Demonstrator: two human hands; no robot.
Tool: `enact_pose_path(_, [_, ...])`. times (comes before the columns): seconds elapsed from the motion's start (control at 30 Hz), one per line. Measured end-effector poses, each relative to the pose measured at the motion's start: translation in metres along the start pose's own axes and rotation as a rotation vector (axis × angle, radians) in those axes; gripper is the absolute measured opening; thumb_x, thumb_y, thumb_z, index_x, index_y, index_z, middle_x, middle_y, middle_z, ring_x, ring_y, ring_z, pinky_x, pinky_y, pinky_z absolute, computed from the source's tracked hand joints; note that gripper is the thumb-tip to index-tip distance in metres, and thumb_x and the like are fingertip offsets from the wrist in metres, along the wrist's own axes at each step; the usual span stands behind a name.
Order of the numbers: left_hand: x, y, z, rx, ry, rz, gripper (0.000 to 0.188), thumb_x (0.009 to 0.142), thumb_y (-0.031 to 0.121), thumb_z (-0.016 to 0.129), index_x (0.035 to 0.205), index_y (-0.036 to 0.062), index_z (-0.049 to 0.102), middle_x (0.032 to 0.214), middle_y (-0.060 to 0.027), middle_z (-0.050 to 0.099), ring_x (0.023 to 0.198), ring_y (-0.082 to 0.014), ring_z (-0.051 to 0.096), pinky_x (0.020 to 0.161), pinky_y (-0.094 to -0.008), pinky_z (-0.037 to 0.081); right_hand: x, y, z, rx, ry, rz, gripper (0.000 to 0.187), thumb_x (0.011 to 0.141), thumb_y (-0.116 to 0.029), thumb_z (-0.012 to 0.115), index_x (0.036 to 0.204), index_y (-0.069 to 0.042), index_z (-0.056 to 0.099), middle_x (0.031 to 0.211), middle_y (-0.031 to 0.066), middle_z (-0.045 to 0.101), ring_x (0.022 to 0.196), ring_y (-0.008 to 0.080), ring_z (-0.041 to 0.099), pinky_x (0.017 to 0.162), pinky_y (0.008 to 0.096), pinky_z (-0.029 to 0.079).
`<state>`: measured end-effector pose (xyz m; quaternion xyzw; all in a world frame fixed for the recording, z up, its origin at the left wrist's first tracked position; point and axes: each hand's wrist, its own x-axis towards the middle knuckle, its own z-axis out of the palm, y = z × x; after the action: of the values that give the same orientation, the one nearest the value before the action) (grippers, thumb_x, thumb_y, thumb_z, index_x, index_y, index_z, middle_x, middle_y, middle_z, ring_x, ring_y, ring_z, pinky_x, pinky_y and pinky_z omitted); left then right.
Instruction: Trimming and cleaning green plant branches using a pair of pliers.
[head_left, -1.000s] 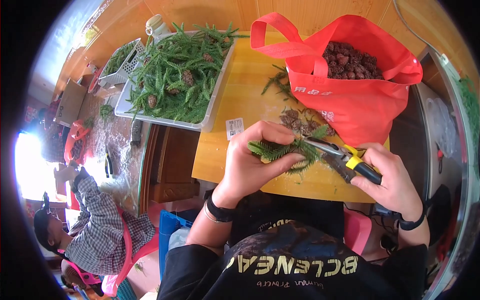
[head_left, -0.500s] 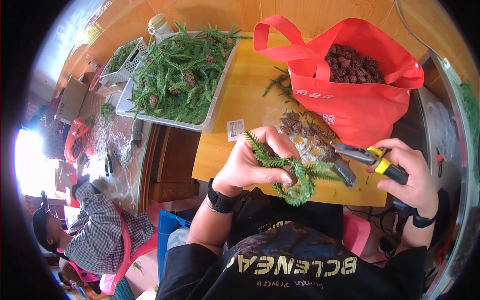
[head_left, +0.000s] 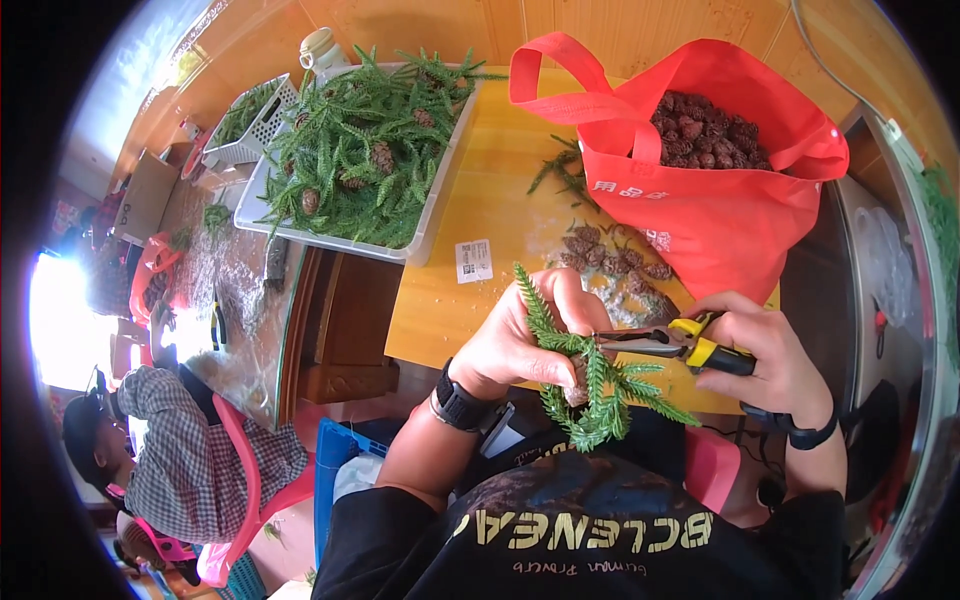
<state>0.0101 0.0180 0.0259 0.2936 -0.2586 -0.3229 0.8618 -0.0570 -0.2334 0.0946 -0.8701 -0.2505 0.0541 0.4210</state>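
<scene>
In my left hand (head_left: pixel 530 335), thumb and fingers are closed around an artificial green pine sprig (head_left: pixel 603 415). A small pine cone (head_left: pixel 576 393) shows among its needles under my thumb. My right hand (head_left: pixel 775 360) grips long-nose pliers (head_left: pixel 690 345) with yellow and black handles. Their jaws point left and reach the top of the sprig, beside my left fingertips. Whether the jaws pinch anything is too small to tell. Just beyond my hands, several loose pine cones (head_left: pixel 610 257) lie on the yellow table (head_left: pixel 490 215) among whitish crumbs.
A clear plastic tub (head_left: pixel 425 235) heaped with green sprigs (head_left: pixel 370 150) stands at the far left. To the far right is a red bag (head_left: pixel 710 215) of pine cones (head_left: pixel 700 135). A white label (head_left: pixel 474 261) lies between them. Another person (head_left: pixel 200 450) sits at a side table.
My right hand has moved left, bringing the plier jaws to the sprig. The left hand has shifted slightly right and down, with the sprig's branches now hanging lower.
</scene>
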Motion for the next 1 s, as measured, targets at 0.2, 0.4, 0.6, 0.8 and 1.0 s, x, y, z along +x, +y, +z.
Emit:
enact_pose_path(0.2, [0.0,0.0,0.0,-0.034,-0.03,-0.051,0.041,0.06,0.012,0.083,0.085,0.0098,0.051,0.071,-0.0101,0.058,0.067,-0.0214,0.056,0.061,-0.0342,0.042,0.001,0.0,0.001,-0.027,0.0,-0.004,0.025,0.065,-0.011,0.075,0.08,-0.001,0.056,0.098,0.0175,0.06,0.084,0.0303,0.062,0.073,0.0334,0.047])
enact_pose_path(0.4, [0.001,0.004,-0.001,0.068,0.024,0.0,0.04,0.06,0.01,0.083,0.084,0.0088,0.05,0.075,-0.0129,0.059,0.07,-0.0234,0.057,0.063,-0.0343,0.044,0.0,-0.006,0.003,-0.111,0.056,0.03,0.029,0.064,-0.012,0.076,0.076,-0.001,0.052,0.092,0.0158,0.06,0.075,0.0316,0.06,0.065,0.0321,0.047])
enact_pose_path(0.6, [0.001,0.019,0.001,0.447,0.114,0.05,0.028,0.066,-0.001,0.078,0.085,0.0017,0.057,0.091,-0.009,0.061,0.083,-0.0131,0.058,0.074,-0.0265,0.047,-0.001,-0.009,-0.003,-0.269,0.125,0.08,0.031,0.066,-0.012,0.075,0.076,0.0,0.049,0.079,0.0147,0.053,0.064,0.0325,0.053,0.057,0.0343,0.041])
enact_pose_path(0.8, [0.009,0.02,0.019,1.316,0.212,0.373,0.027,0.063,-0.004,0.076,0.082,0.001,0.057,0.086,-0.0111,0.062,0.075,-0.0203,0.061,0.067,-0.0293,0.049,0.0,-0.012,-0.003,-0.332,0.176,0.13,0.03,0.067,-0.009,0.073,0.077,0.0,0.047,0.072,0.0145,0.048,0.063,0.0331,0.05,0.055,0.0366,0.039])
enact_pose_path(1.0, [0.018,0.008,0.02,1.832,0.182,0.649,0.026,0.063,-0.001,0.076,0.081,0.0022,0.058,0.082,-0.0125,0.061,0.073,-0.0288,0.06,0.064,-0.0323,0.049,-0.001,-0.015,0.013,-0.399,0.211,0.221,0.029,0.074,-0.012,0.07,0.082,0.0,0.046,0.071,0.0171,0.049,0.065,0.0368,0.051,0.058,0.0411,0.04])
